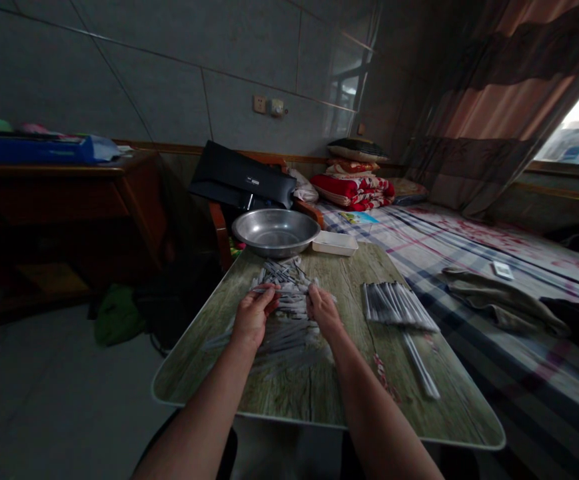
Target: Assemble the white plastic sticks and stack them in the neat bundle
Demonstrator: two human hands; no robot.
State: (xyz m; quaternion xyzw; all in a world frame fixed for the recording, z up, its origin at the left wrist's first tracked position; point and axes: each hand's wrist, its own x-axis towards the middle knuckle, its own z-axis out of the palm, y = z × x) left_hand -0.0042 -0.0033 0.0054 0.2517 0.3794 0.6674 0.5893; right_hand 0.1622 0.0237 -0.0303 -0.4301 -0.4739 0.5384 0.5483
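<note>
A loose pile of thin whitish-grey sticks (289, 307) lies across the middle of the wood-patterned table (314, 400). My left hand (254, 315) is at the pile's left side, thumb and fingers pinched on one slim pale stick. At the right side, my right hand (323, 311) has its fingers closed; what they hold is too small and dim to name. To the right lies a neat row of dark-ended pale sticks (399, 307), with a few separate white sticks (422, 367) below it.
Beyond the pile stand a metal basin (275, 250) and a shallow white tray (335, 244). A small red-and-white strand (382, 373) lies near the front right. A bed with a checked sheet (399, 247) adjoins the right side; a chair holds a black bag (239, 175) behind.
</note>
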